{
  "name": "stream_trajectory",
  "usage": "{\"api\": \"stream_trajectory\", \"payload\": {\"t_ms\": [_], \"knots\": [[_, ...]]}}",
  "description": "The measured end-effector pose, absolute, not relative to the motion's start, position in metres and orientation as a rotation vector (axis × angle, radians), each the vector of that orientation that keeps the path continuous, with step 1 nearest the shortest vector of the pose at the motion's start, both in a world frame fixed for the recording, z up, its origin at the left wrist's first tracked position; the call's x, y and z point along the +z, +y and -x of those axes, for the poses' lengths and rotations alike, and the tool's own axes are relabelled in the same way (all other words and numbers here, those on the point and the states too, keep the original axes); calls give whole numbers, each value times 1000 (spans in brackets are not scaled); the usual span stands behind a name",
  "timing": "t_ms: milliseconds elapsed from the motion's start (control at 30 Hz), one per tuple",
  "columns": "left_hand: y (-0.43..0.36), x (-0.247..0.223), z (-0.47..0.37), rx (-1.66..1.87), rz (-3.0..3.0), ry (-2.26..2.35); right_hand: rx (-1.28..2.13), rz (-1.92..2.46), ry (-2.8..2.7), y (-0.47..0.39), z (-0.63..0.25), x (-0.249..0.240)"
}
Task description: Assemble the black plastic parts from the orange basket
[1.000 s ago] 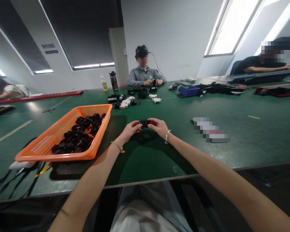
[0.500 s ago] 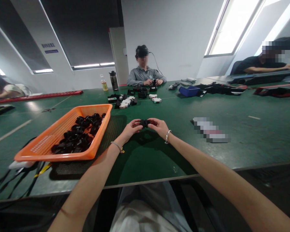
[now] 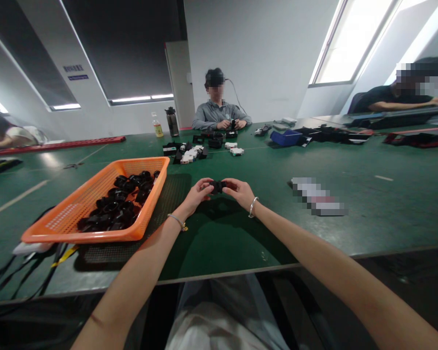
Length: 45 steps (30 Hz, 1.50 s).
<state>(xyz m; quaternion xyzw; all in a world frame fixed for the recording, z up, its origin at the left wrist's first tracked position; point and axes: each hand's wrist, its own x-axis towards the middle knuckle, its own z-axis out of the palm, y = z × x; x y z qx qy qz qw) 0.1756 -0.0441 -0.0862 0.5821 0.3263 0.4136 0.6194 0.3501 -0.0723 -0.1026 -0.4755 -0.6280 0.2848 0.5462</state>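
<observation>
My left hand [image 3: 198, 193] pinches one end of a small black part [image 3: 217, 187], thumb and fingers closed on it; my right hand [image 3: 241, 191] has the other end, same narrow pinch. Part is between my fingertips, just above the green table [image 3: 226, 248], in front of me; details too small and dark to read. Bracelet [image 3: 177, 221] on left wrist, bangle [image 3: 253, 207] on right. Orange basket [image 3: 105, 237] to my left, black pieces [image 3: 111, 208] piled in it, some ring-shaped. Flat item [image 3: 319, 197] to my right, pixelated, can't tell what. Further off, white pieces [image 3: 190, 155] among black ones, two bottles [image 3: 172, 124] behind. Co-worker [image 3: 219, 112] in grey sits opposite, hands at something black.
</observation>
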Motion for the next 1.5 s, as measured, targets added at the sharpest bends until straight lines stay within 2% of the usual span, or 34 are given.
{"api": "stream_trajectory", "payload": {"t_ms": [1000, 1500], "knots": [[-42, -89, -177, 925, -1378, 859, 682, 1107, -1461, -73, -351, -103], [-42, -91, -175, 930, -1384, 745, 681, 1094, -1475, -75, -350, -100]]}}
